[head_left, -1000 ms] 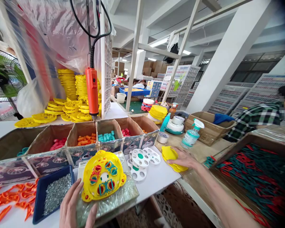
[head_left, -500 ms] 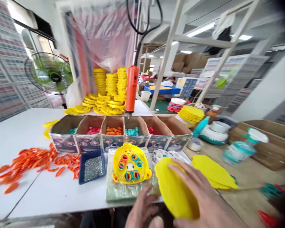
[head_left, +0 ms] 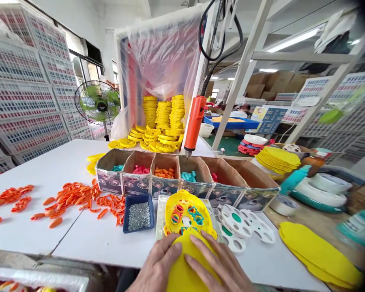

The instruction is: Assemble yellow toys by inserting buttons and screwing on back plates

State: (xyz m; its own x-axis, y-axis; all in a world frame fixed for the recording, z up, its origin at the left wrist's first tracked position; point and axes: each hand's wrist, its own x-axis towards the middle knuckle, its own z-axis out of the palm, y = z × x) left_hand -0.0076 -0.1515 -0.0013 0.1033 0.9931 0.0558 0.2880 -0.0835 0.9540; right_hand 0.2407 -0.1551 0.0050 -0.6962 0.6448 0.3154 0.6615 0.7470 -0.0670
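Note:
A smooth yellow plastic cover (head_left: 178, 278) is tilted up between my hands at the table's front edge. My left hand (head_left: 158, 261) grips its left side, thumb on the face. Across its right side my right hand (head_left: 223, 265) is laid, fingers spread over the face and holding it. Just beyond lies a yellow toy shell (head_left: 187, 198) with red and teal parts inside, on a plastic-wrapped pad (head_left: 162, 209). The cover and my fingers hide the shell's lower part. White discs with round holes (head_left: 252, 223) lie to the right of the pad.
A cardboard bin row (head_left: 170, 188) holds small coloured parts. An orange electric screwdriver (head_left: 194, 123) hangs above it. A blue tray of screws (head_left: 139, 215) and orange pieces (head_left: 74, 196) lie left. More yellow covers (head_left: 319, 253) lie right; yellow shells (head_left: 162, 117) are stacked behind.
The yellow cover has moved left, from right of the shell to in front of it. My left hand, apart from it before, now grips its left side. The view has turned left.

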